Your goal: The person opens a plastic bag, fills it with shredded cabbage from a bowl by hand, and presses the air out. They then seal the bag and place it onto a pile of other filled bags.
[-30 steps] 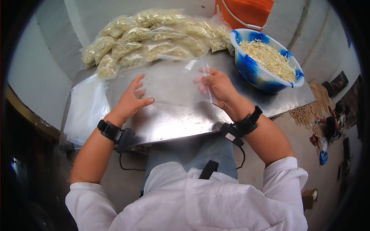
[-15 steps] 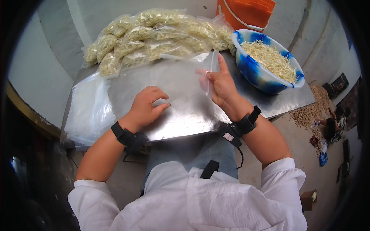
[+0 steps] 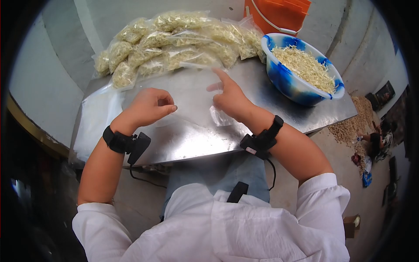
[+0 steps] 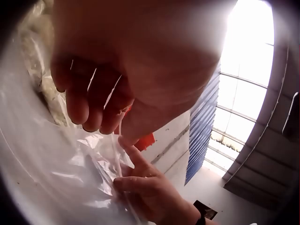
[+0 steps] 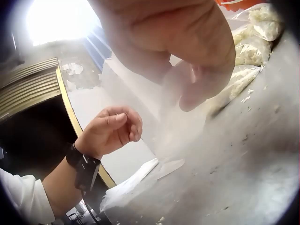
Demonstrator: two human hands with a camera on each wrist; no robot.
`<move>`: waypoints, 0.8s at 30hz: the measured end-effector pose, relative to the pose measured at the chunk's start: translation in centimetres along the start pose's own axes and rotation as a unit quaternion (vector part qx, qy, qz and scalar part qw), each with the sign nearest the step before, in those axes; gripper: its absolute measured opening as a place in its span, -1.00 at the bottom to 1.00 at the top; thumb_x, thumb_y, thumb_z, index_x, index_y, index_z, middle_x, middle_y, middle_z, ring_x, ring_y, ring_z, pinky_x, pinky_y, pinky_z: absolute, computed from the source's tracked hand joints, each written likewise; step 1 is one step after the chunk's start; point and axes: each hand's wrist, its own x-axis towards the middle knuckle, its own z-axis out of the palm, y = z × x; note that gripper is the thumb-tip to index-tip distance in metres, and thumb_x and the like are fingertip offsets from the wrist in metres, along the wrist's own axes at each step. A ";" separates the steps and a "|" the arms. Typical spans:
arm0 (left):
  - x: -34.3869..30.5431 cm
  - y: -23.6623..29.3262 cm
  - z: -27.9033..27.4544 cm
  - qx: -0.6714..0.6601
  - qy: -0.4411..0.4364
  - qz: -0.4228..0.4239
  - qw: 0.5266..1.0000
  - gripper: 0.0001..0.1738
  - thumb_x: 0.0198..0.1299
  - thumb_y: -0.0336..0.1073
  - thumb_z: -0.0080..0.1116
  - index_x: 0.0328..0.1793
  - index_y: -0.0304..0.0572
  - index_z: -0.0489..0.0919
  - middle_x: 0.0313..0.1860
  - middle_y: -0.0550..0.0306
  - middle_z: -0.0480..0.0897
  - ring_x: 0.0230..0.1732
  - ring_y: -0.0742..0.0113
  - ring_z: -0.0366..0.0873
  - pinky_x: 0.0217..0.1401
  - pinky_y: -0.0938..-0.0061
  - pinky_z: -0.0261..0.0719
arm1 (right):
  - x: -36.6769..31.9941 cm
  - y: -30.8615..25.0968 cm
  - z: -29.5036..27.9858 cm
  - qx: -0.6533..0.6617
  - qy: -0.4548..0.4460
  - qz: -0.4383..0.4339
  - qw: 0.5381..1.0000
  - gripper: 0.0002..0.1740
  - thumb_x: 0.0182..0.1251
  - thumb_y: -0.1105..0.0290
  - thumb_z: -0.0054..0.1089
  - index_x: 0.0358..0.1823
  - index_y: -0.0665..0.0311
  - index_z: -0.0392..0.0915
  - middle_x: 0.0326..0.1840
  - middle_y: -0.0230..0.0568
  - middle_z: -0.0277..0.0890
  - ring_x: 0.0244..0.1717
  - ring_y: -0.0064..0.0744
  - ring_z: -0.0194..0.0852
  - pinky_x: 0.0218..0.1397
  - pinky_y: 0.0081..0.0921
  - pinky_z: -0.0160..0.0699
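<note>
My right hand point(image 3: 233, 100) pinches a clear plastic zip bag point(image 4: 101, 171) near its edge, with the index finger stretched out. The thin bag spreads over the metal table point(image 3: 192, 146) and is hard to see against it. Left of it, my left hand point(image 3: 146, 107) hovers over the table with loosely curled fingers and thumb apart from them. From the right wrist, nothing shows inside that left hand point(image 5: 112, 131). Beside it lies a stack of flat clear bags point(image 3: 94, 122). A blue and white basin point(image 3: 290, 81) of pale shreds point(image 3: 303, 67) stands at the right.
Filled bags of pale shreds point(image 3: 170, 37) are heaped along the table's back edge. Behind the basin stands an orange bucket point(image 3: 279, 15). On the floor at right are a brown heap point(image 3: 360, 113) and a person point(image 3: 377, 139). Loose shreds point(image 5: 246, 97) dot the tabletop.
My left hand has gone from spread fingers to a loose curl, moving right and then back left. The right hand, keeping the bag, has shifted left and slightly lower.
</note>
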 end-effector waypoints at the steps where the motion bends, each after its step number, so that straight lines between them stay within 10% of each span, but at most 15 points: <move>1: 0.5 0.0 -0.2 -0.161 0.072 0.023 0.984 -0.71 0.04 -0.15 0.22 -0.30 -0.26 0.60 -0.46 0.13 0.61 -0.36 0.37 0.54 -0.31 0.51 0.47 | 0.0 -0.2 0.4 -0.072 -0.016 -0.016 0.997 -0.06 -0.06 0.74 -0.14 0.43 0.15 -0.22 0.02 0.06 0.37 -0.45 -0.37 0.48 -0.39 -0.53 0.53; 5: 4.1 0.0 2.0 -0.456 -0.025 -0.011 0.890 -0.70 0.16 -0.12 0.15 -0.15 -0.20 0.55 -0.34 0.26 0.55 -0.32 0.54 0.46 -0.22 0.66 0.41 | 0.9 -0.6 0.4 -0.166 -0.024 0.004 0.986 -0.10 -0.05 0.68 -0.03 0.39 0.30 -0.17 -0.05 0.05 0.45 -0.36 -0.25 0.55 -0.31 -0.45 0.56; 12: 7.4 -0.9 6.9 -0.569 -0.001 -0.098 0.816 -0.66 0.18 -0.10 0.13 -0.07 -0.17 0.52 -0.23 0.21 0.54 -0.23 0.52 0.47 -0.17 0.64 0.43 | 3.5 -0.4 -1.8 -0.077 0.061 0.025 0.995 -0.37 -0.04 0.63 0.09 0.17 0.42 0.21 -0.25 -0.02 0.49 -0.35 -0.29 0.56 -0.36 -0.49 0.56; 20: 5.1 -1.2 4.9 -0.227 0.261 0.068 0.936 -0.74 0.05 -0.29 0.21 -0.12 -0.20 0.55 -0.30 0.23 0.56 -0.26 0.50 0.45 -0.18 0.63 0.39 | 7.2 2.2 -2.5 -0.081 0.158 0.029 0.984 -0.49 -0.02 0.66 0.06 0.08 0.41 0.35 -0.29 -0.01 0.48 -0.41 -0.32 0.55 -0.39 -0.45 0.53; 24: 3.7 -2.5 4.0 -0.094 0.186 0.083 0.975 -0.72 -0.02 -0.31 0.24 -0.15 -0.19 0.57 -0.33 0.17 0.56 -0.29 0.44 0.47 -0.18 0.57 0.41 | 7.2 2.3 -2.7 -0.024 0.112 0.056 0.992 -0.53 0.00 0.69 0.00 0.04 0.44 0.40 -0.25 0.01 0.47 -0.45 -0.30 0.54 -0.39 -0.47 0.54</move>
